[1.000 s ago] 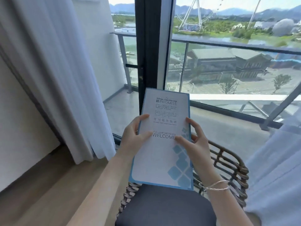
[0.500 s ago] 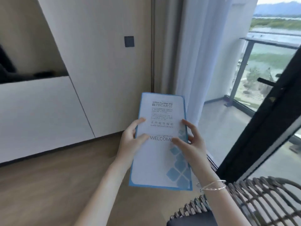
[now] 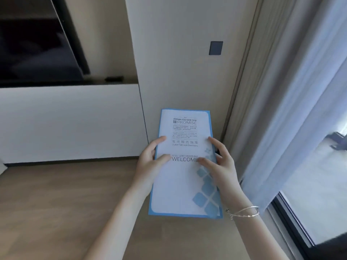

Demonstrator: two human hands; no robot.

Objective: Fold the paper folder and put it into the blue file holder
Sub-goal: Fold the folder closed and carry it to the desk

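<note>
One beige wall panel (image 3: 178,59) fills the upper centre and serves as the reference surface. Left of it stands one white cabinet front (image 3: 71,122), with one dark screen (image 3: 35,49) above that. Right of the panel hangs one sheer white curtain (image 3: 293,102). Below the panel runs one wooden floor (image 3: 56,199). One paper folder (image 3: 183,177), closed and flat, white with a blue border and blue squares at its lower right, is held in the air in front of the panel's lower edge, printed cover up, reading WELCOME. Two hands hold it: the left hand (image 3: 150,162) clasps its left edge, thumb on the cover; the right hand (image 3: 219,166) clasps its right edge, thumb on the cover. One silver bracelet (image 3: 244,212) circles the right wrist. One small dark wall plate (image 3: 216,48) sits on the panel's upper right.
</note>
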